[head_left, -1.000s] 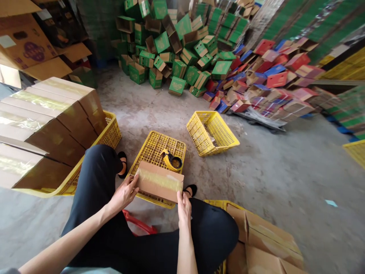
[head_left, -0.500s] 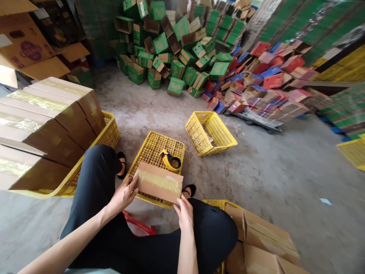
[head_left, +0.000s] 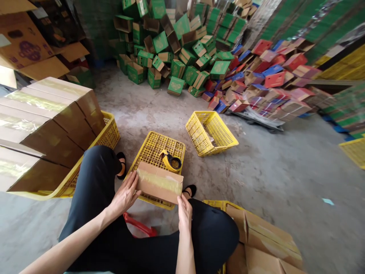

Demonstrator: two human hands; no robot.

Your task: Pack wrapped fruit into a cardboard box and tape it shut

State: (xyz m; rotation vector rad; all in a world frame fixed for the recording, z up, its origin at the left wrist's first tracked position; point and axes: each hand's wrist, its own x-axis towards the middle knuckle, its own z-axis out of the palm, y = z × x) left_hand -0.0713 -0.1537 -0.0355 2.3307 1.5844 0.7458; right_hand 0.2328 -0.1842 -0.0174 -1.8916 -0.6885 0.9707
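Observation:
A small brown cardboard box (head_left: 159, 182), with clear yellowish tape along its top, lies over the near part of an upturned yellow plastic crate (head_left: 151, 142) between my knees. My left hand (head_left: 124, 193) holds the box's left end, its fingers laid along that side. At the near right corner, my right hand (head_left: 184, 211) grips the box with the fingertips. The fingers' undersides are hidden. Just beyond the box, a yellow tape dispenser (head_left: 172, 161) lies on the crate.
To the left, a yellow crate (head_left: 114, 131) carries large taped cartons (head_left: 54, 110). Another yellow crate (head_left: 211, 133) stands ahead, and one with cartons (head_left: 262, 236) is at lower right. Green boxes (head_left: 176, 68) and red and blue boxes (head_left: 273, 80) are heaped behind. Something red (head_left: 139, 224) shows below me.
My left hand's fingers have straightened and shifted slightly up along the box's left end. My right hand stays at its corner, and the box has barely moved.

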